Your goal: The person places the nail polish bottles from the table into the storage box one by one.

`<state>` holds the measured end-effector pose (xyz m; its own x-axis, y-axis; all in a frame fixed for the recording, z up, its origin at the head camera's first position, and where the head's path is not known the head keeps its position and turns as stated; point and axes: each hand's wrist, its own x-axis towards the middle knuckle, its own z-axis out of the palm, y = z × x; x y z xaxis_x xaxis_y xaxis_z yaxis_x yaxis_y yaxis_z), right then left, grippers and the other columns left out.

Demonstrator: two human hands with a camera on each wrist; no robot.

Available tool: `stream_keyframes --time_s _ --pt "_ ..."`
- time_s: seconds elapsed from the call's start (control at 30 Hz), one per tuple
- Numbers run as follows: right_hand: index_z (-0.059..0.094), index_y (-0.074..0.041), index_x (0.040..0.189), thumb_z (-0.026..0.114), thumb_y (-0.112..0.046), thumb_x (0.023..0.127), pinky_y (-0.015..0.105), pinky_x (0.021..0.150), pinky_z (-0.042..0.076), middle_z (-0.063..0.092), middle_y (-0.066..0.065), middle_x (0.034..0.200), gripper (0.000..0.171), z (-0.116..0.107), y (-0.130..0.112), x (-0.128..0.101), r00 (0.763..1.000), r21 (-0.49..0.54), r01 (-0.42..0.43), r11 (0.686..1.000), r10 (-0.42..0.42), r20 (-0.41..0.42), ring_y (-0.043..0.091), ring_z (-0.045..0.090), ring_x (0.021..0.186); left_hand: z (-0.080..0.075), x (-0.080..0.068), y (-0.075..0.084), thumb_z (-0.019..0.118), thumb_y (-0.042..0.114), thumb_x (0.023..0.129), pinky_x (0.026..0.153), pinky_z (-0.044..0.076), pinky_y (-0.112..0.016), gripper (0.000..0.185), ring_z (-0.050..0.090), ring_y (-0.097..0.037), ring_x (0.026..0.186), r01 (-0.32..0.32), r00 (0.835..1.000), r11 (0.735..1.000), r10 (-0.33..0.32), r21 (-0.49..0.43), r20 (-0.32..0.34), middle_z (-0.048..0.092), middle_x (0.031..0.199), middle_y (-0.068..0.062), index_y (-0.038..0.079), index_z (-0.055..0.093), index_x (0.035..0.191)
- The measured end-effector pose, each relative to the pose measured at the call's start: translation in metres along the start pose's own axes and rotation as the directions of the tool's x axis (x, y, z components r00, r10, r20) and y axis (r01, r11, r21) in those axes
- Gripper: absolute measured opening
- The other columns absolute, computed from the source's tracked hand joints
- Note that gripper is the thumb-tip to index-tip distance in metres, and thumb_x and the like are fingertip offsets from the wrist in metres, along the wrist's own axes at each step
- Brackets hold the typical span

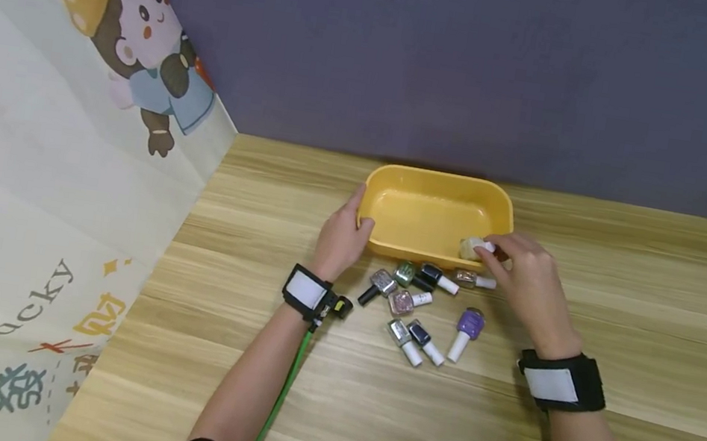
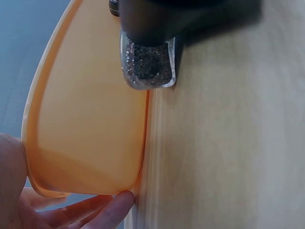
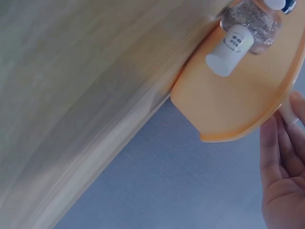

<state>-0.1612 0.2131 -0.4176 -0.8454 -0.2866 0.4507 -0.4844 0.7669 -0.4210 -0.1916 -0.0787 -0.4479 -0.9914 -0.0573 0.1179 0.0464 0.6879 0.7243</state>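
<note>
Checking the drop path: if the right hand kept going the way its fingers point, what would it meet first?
The right hand, holding a pale bottle over the near rim, points into the yellow tray; it would likely meet the tray's floor first, though depth is unclear.

Between the hands sits a yellow-orange tray (image 1: 439,187). Near the right hand (image 1: 531,283) lie a lilac bottle (image 1: 469,323) with white cap, and glittery silver and pink bottles (image 1: 402,301) on pale wood-grain table (image 1: 655,293).

A shallow yellow tub (image 1: 436,213) with rounded corners stands upright on the wooden surface (image 1: 620,303), held at its left end. At its near right rim is a pale nail polish bottle (image 1: 473,249) (white cap, lying on its side), pinched at the cap. Eight more bottles (image 1: 426,306) lie scattered just in front.
</note>
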Motion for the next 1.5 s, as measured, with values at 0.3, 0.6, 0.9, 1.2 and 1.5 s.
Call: stream_keyframes --time_s 0.3,0.6,0.9,1.2,1.5 --pt "0.072 0.003 0.098 0.074 -0.015 0.088 0.039 0.065 0.053 0.067 0.013 0.086 0.021 0.003 0.002 0.000 1.000 0.002 0.008 1.000 -0.008 -0.003 0.024 0.062 0.076 0.001 0.000 0.000 0.048 0.021 0.097 0.043 0.039 -0.030 0.064 0.038 -0.015 0.045 0.004 1.000 1.000 -0.004 -0.002 0.006 0.053 0.073 -0.008 0.012 0.029 0.157" --pt "0.071 0.003 0.096 0.075 -0.014 0.087 0.039 0.065 0.052 0.067 0.013 0.086 0.020 0.004 0.002 -0.001 1.000 0.000 -0.002 1.000 0.002 0.005 0.024 0.060 0.076 0.002 0.000 0.000 0.050 0.020 0.097 0.044 0.040 -0.031 0.064 0.038 -0.015 0.046 0.003 1.000 1.000 -0.003 -0.003 0.014 0.052 0.073 -0.009 0.012 0.029 0.157" --pt "0.072 0.005 0.096 0.077 -0.012 0.085 0.043 0.069 0.055 0.068 0.017 0.088 0.021 0.007 0.000 0.000 1.000 0.002 -0.005 1.000 0.005 -0.001 0.028 0.062 0.079 0.001 0.001 0.000 0.048 0.022 0.097 0.048 0.041 -0.031 0.064 0.040 -0.016 0.048 0.000 1.000 1.000 0.000 0.006 0.005 0.056 0.080 -0.010 0.012 0.029 0.157" --pt "0.071 0.006 0.096 0.076 -0.009 0.086 0.043 0.069 0.054 0.068 0.018 0.089 0.019 0.009 0.000 0.000 0.999 -0.011 0.033 0.999 -0.033 -0.005 0.030 0.062 0.081 0.002 0.001 0.000 0.049 0.022 0.097 0.048 0.041 -0.032 0.064 0.040 -0.016 0.048 -0.009 1.000 1.000 0.009 0.005 0.006 0.060 0.087 -0.012 0.011 0.029 0.157" --pt "0.071 0.007 0.094 0.073 -0.007 0.088 0.046 0.074 0.051 0.068 0.019 0.088 0.016 0.011 0.000 0.001 0.997 -0.046 0.073 0.996 -0.072 0.024 0.034 0.060 0.082 0.001 0.001 0.001 0.049 0.020 0.097 0.046 0.040 -0.032 0.064 0.038 -0.015 0.046 -0.012 1.000 1.000 0.012 0.005 0.009 0.056 0.080 -0.011 0.009 0.029 0.157"
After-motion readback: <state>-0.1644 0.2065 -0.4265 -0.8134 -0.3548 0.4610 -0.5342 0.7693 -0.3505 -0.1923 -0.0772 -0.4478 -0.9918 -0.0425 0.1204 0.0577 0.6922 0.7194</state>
